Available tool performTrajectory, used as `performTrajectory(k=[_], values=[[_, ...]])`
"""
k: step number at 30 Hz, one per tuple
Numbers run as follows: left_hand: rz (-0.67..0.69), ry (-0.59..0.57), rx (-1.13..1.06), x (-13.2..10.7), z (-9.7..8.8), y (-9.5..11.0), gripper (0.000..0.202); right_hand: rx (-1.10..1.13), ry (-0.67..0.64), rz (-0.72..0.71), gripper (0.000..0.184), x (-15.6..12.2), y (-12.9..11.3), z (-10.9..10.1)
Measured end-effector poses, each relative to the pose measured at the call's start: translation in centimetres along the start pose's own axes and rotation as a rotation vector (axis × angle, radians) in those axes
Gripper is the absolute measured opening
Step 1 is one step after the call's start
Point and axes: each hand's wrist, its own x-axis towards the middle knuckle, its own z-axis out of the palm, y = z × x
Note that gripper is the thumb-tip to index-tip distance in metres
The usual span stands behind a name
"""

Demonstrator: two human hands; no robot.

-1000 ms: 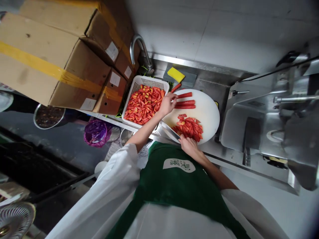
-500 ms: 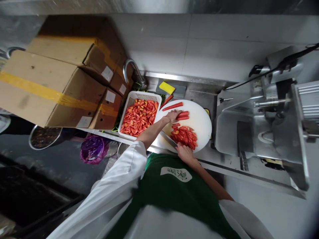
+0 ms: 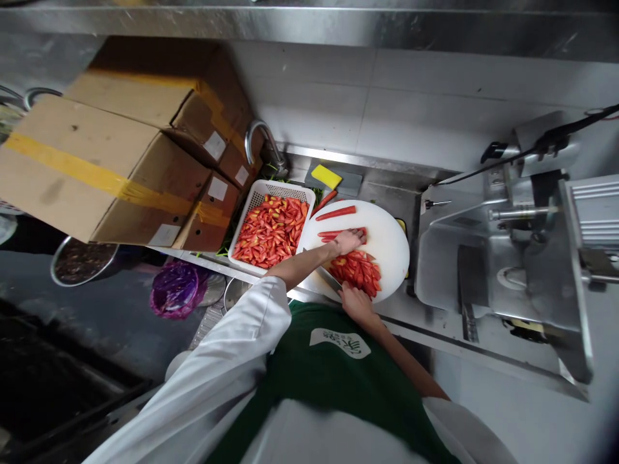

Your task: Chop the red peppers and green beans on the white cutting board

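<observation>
A round white cutting board point(image 3: 394, 241) lies on the counter. My left hand point(image 3: 349, 240) is on the board with fingers closed over the right part of split red carrot lengths point(image 3: 329, 234), whose left ends stick out. My right hand point(image 3: 356, 303) grips a knife point(image 3: 329, 278) at the board's near edge; its handle is hidden in the fist and the blade points left. Chopped carrot pieces point(image 3: 360, 270) lie heaped between the two hands. Another long carrot length point(image 3: 336, 213) rests farther back on the board, with a carrot point(image 3: 324, 202) beyond the rim.
Left of the board, a white perforated basket point(image 3: 251, 200) holds many cut carrot pieces. Cardboard boxes point(image 3: 87, 154) are stacked farther left, beside a faucet point(image 3: 251, 138). A yellow sponge point(image 3: 326, 175) lies behind the board. A metal slicing machine point(image 3: 440, 258) and a cleaver point(image 3: 471, 277) are at right.
My left hand has moved right and slightly nearer along the carrot lengths, so their left ends now show. The knife hand stays by the near edge of the board.
</observation>
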Motion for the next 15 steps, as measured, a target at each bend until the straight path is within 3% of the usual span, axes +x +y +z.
performTrajectory(k=[5, 9, 13, 15], values=[[-0.07, -0.005, 0.092, -0.7, 0.0, 1.1, 0.04, -0.008, -0.002, -0.003, 0.027, 0.0, -0.2, -0.2], [-0.162, 0.17, -0.102, -2.2, -3.1, 2.4, 0.043, -0.001, 0.009, -0.001, 0.029, -0.2, -0.3, -0.3], [-0.135, 0.496, -0.228, -7.1, -6.9, 3.8, 0.044, 0.043, 0.015, 0.05, 0.031, 0.1, 1.1, -0.5], [-0.101, 0.535, -0.215, -10.6, -7.1, 4.0, 0.044, 0.075, 0.055, 0.097, 0.033, 0.3, 2.2, -0.7]])
